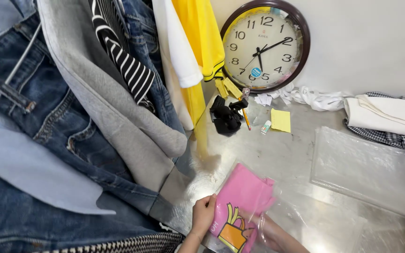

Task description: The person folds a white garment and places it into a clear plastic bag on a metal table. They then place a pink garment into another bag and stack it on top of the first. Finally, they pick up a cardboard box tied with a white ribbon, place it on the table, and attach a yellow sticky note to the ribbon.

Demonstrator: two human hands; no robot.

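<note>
Pink folded garment (241, 197) with yellow/orange cartoon print at its near end, lying flat on the metal table at the near edge, centre of scene. It's partly inside a clear plastic bag (277, 206); the film covers its right side and wrinkles out to the right. Long axis tilts far-right.

Steel table (301, 159) bears clear bags (369, 171), clock (266, 44).

Bright, sharp (glare on table (240, 159))
</note>
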